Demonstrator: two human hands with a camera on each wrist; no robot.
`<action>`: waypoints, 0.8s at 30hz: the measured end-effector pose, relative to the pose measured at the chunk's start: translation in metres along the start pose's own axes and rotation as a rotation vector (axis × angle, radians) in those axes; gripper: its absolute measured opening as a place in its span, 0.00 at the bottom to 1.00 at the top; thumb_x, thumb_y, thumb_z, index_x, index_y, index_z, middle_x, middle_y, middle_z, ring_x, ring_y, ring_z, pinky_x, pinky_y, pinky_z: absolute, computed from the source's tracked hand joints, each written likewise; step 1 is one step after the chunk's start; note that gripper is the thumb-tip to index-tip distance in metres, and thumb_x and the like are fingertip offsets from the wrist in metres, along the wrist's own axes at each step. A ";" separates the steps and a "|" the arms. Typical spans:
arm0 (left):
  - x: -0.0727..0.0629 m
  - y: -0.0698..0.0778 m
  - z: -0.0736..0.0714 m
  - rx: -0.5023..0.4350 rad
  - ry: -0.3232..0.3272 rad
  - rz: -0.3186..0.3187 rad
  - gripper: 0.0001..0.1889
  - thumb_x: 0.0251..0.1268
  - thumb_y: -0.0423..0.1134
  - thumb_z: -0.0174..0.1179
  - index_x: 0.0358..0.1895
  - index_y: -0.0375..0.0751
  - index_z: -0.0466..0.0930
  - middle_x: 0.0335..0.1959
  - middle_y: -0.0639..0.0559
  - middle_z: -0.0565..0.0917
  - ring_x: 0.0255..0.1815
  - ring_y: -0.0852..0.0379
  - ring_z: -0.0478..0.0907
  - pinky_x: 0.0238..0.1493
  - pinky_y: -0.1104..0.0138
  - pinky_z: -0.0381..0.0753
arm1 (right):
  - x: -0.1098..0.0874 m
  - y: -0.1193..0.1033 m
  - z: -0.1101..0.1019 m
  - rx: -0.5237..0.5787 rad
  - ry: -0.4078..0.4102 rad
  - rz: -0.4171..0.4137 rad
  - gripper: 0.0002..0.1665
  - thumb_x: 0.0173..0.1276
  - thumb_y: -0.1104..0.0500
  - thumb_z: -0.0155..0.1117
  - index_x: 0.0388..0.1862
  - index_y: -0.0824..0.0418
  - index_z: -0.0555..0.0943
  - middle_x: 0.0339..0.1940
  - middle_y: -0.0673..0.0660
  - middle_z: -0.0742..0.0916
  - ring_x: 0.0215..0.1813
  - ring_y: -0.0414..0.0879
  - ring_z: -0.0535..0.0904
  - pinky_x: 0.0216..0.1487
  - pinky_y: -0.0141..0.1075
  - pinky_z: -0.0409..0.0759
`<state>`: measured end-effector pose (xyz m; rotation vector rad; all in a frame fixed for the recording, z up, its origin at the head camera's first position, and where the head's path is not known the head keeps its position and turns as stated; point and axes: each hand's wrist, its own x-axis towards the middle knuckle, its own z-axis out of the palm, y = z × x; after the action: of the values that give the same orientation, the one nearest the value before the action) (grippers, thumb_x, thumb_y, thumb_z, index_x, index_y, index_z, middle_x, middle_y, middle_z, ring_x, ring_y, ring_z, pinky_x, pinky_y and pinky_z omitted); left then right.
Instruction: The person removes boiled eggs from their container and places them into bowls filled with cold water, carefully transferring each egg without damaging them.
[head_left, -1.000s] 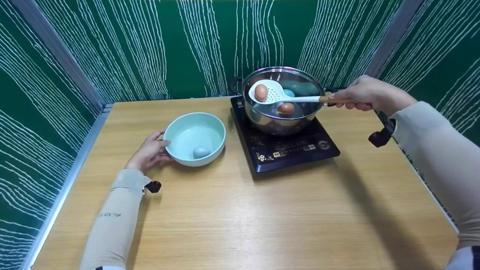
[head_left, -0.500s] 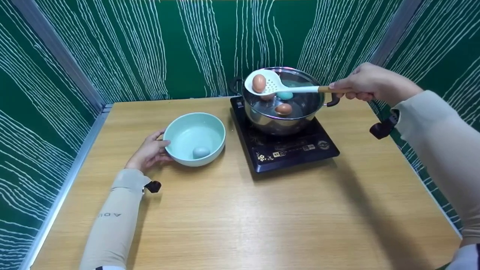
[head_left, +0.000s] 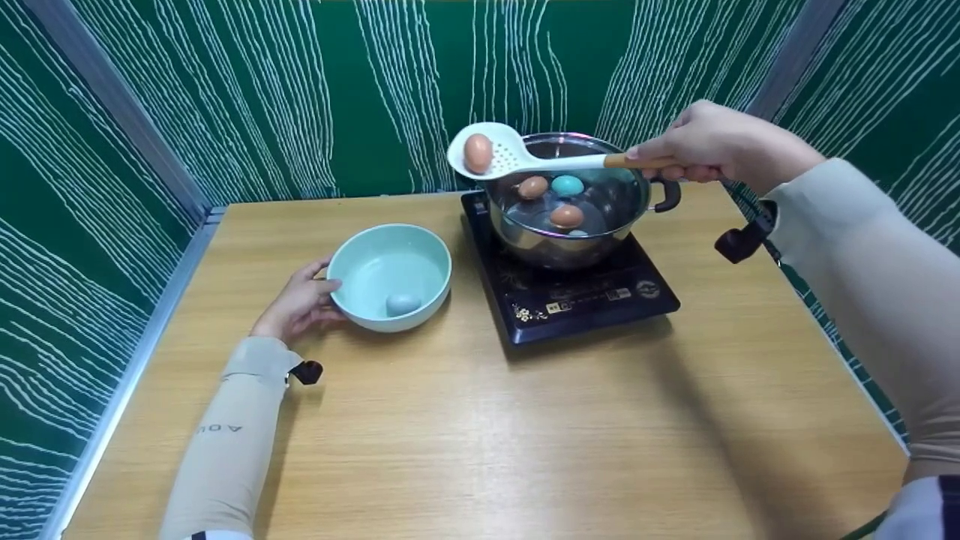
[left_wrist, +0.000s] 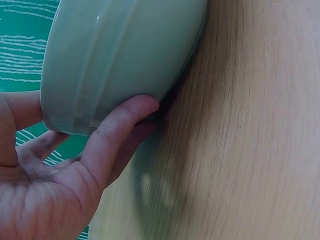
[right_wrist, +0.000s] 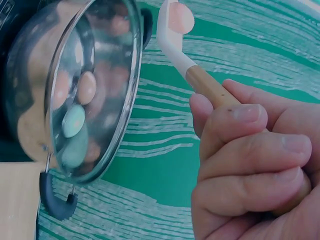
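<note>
My right hand grips the wooden handle of a white slotted spoon; in the right wrist view its fingers curl round that handle. A brown egg rests in the spoon's bowl, above the far left rim of a steel pot. Inside the pot lie brown eggs and a turquoise egg. On the left, my left hand holds a pale green bowl by its side, thumb at the rim and fingers against the outside. One pale blue egg sits in that bowl.
The pot stands on a black induction cooker, right of the green bowl. Its dark side handle sticks out below my right hand. Green walls with white streaks rise behind the wooden table.
My right hand has lifted the slotted spoon with the brown egg up and to the left, from over the pot to beyond its left rim. The left hand and bowl have stayed put.
</note>
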<state>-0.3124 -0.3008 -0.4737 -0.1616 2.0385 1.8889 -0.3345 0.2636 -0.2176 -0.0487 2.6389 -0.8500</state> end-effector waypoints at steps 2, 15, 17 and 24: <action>0.001 0.000 -0.001 0.003 -0.001 0.007 0.35 0.89 0.36 0.47 0.91 0.49 0.47 0.82 0.28 0.65 0.54 0.50 0.90 0.49 0.59 0.95 | 0.001 -0.006 0.005 0.015 -0.014 -0.011 0.26 0.79 0.35 0.67 0.38 0.54 0.92 0.17 0.44 0.80 0.15 0.38 0.68 0.17 0.30 0.67; 0.001 -0.001 -0.002 0.014 0.007 -0.006 0.36 0.89 0.36 0.48 0.91 0.51 0.45 0.83 0.29 0.65 0.59 0.45 0.89 0.50 0.59 0.95 | 0.008 -0.023 0.043 0.025 -0.095 -0.079 0.24 0.77 0.37 0.71 0.35 0.56 0.92 0.16 0.44 0.80 0.14 0.39 0.66 0.16 0.30 0.65; 0.001 -0.001 -0.001 0.014 0.003 -0.008 0.36 0.89 0.36 0.47 0.91 0.51 0.44 0.84 0.28 0.63 0.61 0.44 0.88 0.51 0.59 0.94 | 0.010 -0.022 0.050 0.033 -0.108 -0.085 0.24 0.76 0.37 0.71 0.36 0.55 0.93 0.16 0.45 0.80 0.14 0.39 0.66 0.17 0.31 0.65; 0.003 -0.002 0.000 0.008 -0.002 0.001 0.36 0.89 0.36 0.47 0.91 0.48 0.45 0.82 0.26 0.63 0.63 0.41 0.87 0.52 0.58 0.95 | 0.016 -0.018 0.077 0.105 -0.141 -0.107 0.21 0.76 0.41 0.74 0.35 0.57 0.94 0.17 0.46 0.81 0.14 0.40 0.66 0.18 0.31 0.64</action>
<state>-0.3142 -0.3008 -0.4767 -0.1564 2.0446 1.8809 -0.3240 0.2032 -0.2705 -0.2169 2.4746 -0.9823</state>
